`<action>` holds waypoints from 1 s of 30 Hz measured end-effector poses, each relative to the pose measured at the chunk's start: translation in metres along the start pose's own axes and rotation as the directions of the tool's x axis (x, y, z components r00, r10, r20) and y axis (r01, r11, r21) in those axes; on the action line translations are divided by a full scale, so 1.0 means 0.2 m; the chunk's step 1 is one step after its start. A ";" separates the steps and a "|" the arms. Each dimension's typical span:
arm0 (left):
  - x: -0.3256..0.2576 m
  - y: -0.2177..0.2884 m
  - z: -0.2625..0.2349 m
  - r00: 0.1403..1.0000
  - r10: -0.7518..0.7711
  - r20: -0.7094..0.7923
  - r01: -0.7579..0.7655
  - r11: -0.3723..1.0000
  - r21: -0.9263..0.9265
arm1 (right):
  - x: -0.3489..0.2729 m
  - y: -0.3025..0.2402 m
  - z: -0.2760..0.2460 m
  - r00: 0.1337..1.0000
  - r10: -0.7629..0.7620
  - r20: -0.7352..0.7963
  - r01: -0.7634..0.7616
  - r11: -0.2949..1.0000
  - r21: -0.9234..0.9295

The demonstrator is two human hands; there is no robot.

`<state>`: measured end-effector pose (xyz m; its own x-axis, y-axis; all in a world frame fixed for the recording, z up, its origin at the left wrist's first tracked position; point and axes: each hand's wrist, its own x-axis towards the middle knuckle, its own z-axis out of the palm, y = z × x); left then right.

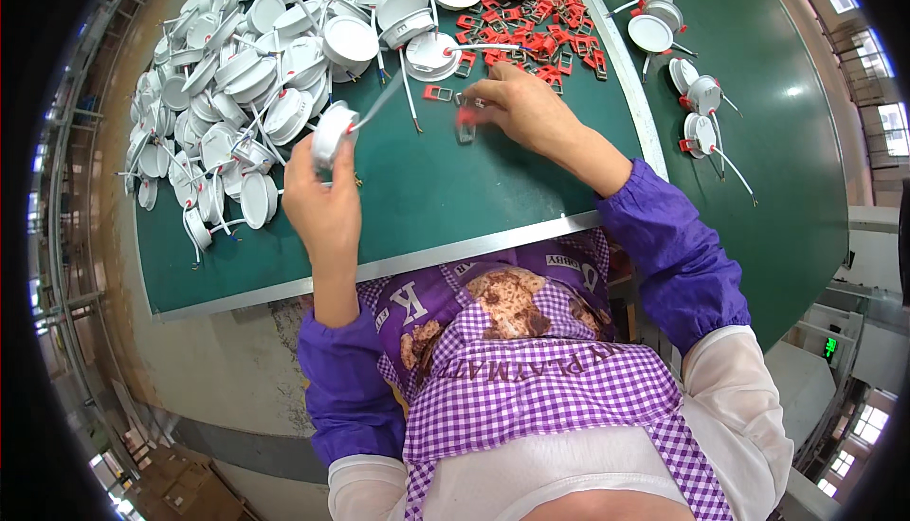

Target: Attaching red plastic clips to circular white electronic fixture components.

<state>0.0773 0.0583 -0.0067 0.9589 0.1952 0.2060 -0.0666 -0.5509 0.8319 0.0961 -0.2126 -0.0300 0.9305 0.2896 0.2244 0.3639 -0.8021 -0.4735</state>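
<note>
My left hand (324, 206) grips a small white round downlight (332, 132) by its rim, just above the table's near side. A white cable, smeared by motion, runs up from the lamp's red cable entry. Right of it, my right hand (531, 115) is closed at the fingertips on a red clip (465, 123) with a metal frame; this clip is blurred. Close to those fingertips another red clip (437, 93) lies on the table. Beyond this hand spreads a loose heap of red clips (540, 33).
A large pile of white downlights (218, 85) with cables covers the left of the green table (427, 194). Several lamps fitted with red clips (700, 132) stand in a row on the green surface to the right, past a pale raised strip (630, 66).
</note>
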 end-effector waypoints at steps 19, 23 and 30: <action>-0.38 0.16 0.12 0.794 -0.195 0.575 0.602 0.381 -0.702 | -0.17 -0.36 -0.16 0.919 0.390 -0.061 -0.227 0.649 0.726; -0.41 0.17 0.17 0.838 -0.169 0.518 0.531 0.469 -0.705 | -0.24 -0.40 -0.07 0.918 0.269 -0.292 -0.053 0.813 0.580; -0.42 0.17 0.19 0.926 -0.049 0.374 0.328 0.593 -0.735 | -0.29 -0.45 -0.03 0.931 0.217 -0.292 -0.054 0.876 0.479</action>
<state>0.0048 -0.0070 -0.0155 0.9945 -0.0955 -0.0429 0.0726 0.3343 0.9396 0.0096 -0.1610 0.0049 0.9330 -0.0566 0.3555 0.2896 -0.4684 -0.8347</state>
